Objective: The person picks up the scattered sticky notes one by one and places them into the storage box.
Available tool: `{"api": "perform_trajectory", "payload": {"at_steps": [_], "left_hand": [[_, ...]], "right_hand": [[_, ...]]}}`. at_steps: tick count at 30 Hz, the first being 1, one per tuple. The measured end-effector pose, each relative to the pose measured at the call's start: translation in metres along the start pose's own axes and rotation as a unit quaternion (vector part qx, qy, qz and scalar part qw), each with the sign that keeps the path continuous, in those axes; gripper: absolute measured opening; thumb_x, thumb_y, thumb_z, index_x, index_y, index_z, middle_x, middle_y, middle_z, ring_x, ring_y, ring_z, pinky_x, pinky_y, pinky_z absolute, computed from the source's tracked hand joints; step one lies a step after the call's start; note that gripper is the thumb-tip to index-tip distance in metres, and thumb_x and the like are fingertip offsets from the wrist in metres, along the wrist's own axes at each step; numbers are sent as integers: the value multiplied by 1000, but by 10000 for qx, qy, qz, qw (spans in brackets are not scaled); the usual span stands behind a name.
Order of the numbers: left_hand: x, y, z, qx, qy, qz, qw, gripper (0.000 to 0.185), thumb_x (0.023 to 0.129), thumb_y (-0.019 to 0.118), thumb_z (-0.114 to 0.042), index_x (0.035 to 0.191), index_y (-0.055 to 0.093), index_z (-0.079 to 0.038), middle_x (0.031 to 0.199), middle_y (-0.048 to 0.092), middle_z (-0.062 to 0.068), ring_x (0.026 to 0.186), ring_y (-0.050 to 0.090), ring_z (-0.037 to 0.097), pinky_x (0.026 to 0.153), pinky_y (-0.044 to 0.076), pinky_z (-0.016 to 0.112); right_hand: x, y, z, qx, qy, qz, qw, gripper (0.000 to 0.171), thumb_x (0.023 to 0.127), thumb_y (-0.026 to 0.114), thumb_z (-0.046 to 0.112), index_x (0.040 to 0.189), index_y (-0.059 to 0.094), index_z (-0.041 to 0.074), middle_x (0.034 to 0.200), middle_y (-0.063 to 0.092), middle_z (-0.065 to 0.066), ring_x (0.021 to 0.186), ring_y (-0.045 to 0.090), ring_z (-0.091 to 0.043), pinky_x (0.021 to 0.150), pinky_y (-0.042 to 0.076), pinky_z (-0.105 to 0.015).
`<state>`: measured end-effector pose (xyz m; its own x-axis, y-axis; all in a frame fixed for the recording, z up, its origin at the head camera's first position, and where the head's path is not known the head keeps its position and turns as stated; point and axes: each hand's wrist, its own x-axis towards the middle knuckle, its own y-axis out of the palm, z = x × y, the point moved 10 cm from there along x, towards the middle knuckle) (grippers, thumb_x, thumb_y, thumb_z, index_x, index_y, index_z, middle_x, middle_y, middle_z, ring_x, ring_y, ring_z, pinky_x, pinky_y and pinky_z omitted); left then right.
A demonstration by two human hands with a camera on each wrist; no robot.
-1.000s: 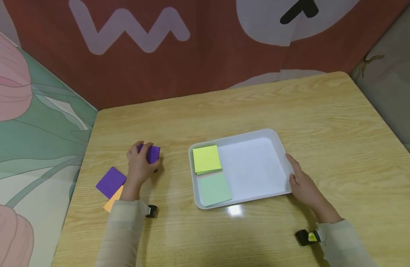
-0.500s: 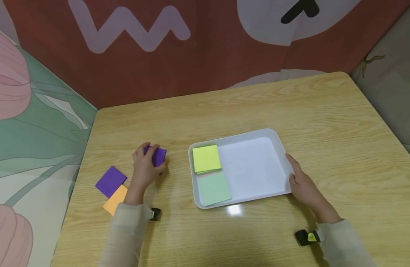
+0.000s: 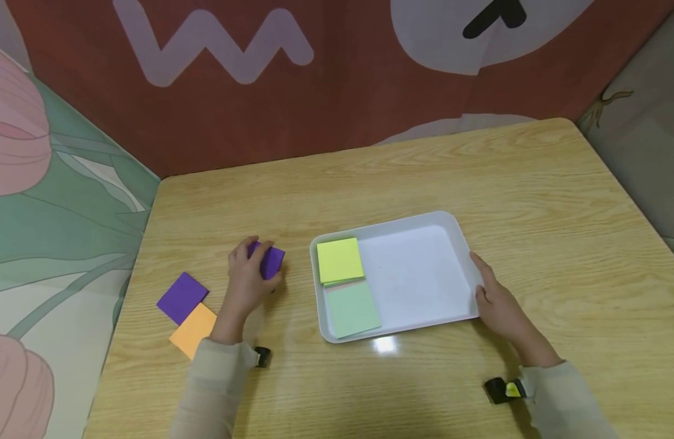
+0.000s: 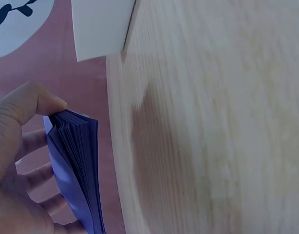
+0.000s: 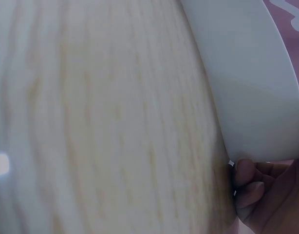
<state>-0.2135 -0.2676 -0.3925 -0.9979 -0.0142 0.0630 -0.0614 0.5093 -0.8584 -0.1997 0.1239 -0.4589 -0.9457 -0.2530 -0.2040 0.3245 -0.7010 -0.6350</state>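
My left hand [image 3: 246, 281] grips a purple sticky note pad [image 3: 273, 263] between thumb and fingers, left of the white tray [image 3: 419, 274]. In the left wrist view the pad [image 4: 74, 156] is held above the table, its many sheets fanning at the edge. My right hand [image 3: 501, 308] holds the tray's right end; in the right wrist view its curled fingers [image 5: 249, 195] are at the tray's corner. Inside the tray's left side lie a yellow pad [image 3: 339, 261] and a light green pad [image 3: 353, 310], with a thin pink edge showing between them.
Another purple pad [image 3: 182, 298] and an orange pad [image 3: 194, 330] lie touching on the table's left side, near my left forearm. The wooden table [image 3: 370, 390] meets a red patterned backdrop [image 3: 348, 103] behind and a floral one on the left.
My left hand has carried the purple pad rightward toward the tray and slightly nearer me, uncovering more of the orange pad. The right hand and tray have stayed put.
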Motion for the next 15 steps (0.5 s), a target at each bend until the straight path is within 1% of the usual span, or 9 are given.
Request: {"api": "perform_trajectory", "payload": {"at_steps": [3,6,11,15], "left_hand": [[-2,3,-5,1,13,91,10000,58,66,69,-12,119,48,-5,131,24,18,115,18,40,82,32,54],[-4,5,-12,-11,106,147,9998,58,65,70,-12,119,48,-6,131,24,18,115,19,40,81,32,54],[-6,8,-29,-16,435,200,9989,57,65,70,-13,118,50,-6,131,26,17,115,21,38,83,31,53],[-7,10,-38,-23,639,161,9978,56,64,70,-13,117,52,-7,130,28,16,115,22,37,83,31,52]], "right_hand": [[0,0,0,-13,1,-14,10000,56,90,24,2,139,-2,11,131,16,-36,115,20,-51,88,21,-58],[0,-1,-1,-29,-4,-33,10000,56,90,25,1,139,-1,10,131,16,-36,115,20,-51,88,20,-58],[0,-2,-1,-69,-25,-77,9999,57,89,25,0,139,0,10,130,17,-36,115,20,-51,88,21,-58],[1,-1,0,-93,-33,-103,9999,57,88,26,-1,139,0,10,129,18,-37,114,22,-51,88,22,-58]]}}
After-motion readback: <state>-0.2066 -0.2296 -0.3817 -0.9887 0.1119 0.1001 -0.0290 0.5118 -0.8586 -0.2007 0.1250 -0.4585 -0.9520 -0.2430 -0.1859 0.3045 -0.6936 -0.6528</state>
